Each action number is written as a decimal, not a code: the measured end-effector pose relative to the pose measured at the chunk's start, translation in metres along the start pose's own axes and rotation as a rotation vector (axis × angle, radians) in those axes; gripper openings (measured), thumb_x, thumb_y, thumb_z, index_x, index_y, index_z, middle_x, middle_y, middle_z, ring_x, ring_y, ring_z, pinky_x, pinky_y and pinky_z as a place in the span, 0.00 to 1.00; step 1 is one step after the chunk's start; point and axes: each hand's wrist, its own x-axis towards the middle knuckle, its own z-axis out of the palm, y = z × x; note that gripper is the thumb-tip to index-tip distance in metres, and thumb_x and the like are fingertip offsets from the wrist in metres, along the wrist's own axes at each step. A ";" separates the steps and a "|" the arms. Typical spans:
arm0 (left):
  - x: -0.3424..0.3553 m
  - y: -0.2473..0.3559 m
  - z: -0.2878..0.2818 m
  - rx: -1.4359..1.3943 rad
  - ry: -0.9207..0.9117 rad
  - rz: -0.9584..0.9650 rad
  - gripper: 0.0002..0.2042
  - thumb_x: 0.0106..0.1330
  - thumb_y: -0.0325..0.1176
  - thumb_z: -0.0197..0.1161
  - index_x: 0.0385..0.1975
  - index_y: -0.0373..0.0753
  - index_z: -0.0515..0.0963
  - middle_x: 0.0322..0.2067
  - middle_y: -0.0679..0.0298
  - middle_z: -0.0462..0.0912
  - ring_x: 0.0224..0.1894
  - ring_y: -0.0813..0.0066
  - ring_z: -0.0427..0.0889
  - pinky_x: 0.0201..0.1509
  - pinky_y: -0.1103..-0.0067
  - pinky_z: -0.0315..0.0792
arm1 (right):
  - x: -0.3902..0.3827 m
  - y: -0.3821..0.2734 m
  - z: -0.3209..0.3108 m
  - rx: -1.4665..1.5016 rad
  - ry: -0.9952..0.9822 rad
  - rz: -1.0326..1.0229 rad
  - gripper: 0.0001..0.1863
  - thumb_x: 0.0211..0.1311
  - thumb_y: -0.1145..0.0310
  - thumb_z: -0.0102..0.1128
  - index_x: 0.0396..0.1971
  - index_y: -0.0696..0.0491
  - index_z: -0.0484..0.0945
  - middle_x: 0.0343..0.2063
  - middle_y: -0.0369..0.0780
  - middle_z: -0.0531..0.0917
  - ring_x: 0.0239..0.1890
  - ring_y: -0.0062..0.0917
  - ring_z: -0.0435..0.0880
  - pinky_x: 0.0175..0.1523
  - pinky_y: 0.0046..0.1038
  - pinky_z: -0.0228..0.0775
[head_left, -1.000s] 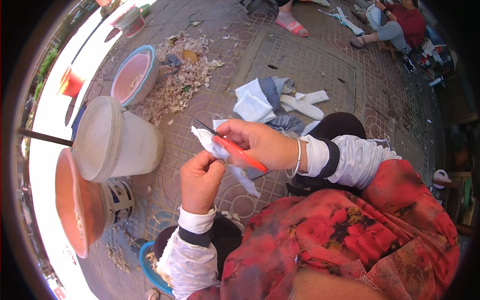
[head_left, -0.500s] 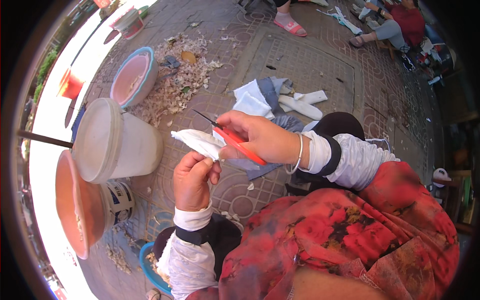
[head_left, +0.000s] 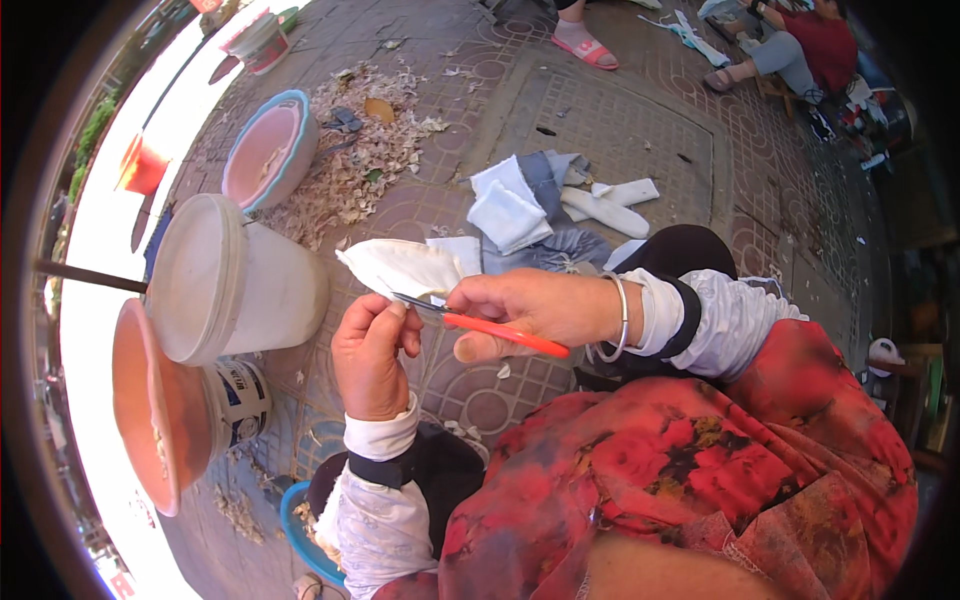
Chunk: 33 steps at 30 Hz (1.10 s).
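Observation:
Between the thumb and fingers of my left hand (head_left: pixel 372 360) is pinched the lower edge of a white, leaf-shaped piece of cloth (head_left: pixel 400 265). My right hand (head_left: pixel 540 308) grips a pair of scissors (head_left: pixel 515 334) with red handles and dark blades. The blades point left and lie at the cloth's lower edge, close to my left fingertips. Whether they have cut into it I cannot tell. Beyond my hands, folded white cloths (head_left: pixel 508 212) rest on grey-blue fabric (head_left: pixel 575 240), with long white cloth pieces (head_left: pixel 606 212) at their right.
To the left stand a lidded white bucket (head_left: pixel 275 285), a wide orange basin (head_left: pixel 150 420) on another bucket, and a pink basin with blue rim (head_left: pixel 255 165). Dry peelings (head_left: pixel 365 165) litter the paving. A blue bowl (head_left: pixel 300 540) sits near my left knee. Other people sit at the far right.
The scissors have turned from pointing up-left to lying along the cloth's lower edge. The cloth now spreads wider, and my left hand has shifted slightly left and up.

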 end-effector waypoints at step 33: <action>-0.004 -0.001 0.003 0.138 0.042 0.028 0.03 0.54 0.24 0.52 0.21 0.34 0.71 0.18 0.65 0.73 0.16 0.85 0.66 0.20 0.89 0.60 | 0.008 0.017 0.003 -0.255 0.156 -0.122 0.23 0.47 0.50 0.59 0.30 0.57 0.72 0.18 0.40 0.75 0.21 0.22 0.72 0.28 0.24 0.65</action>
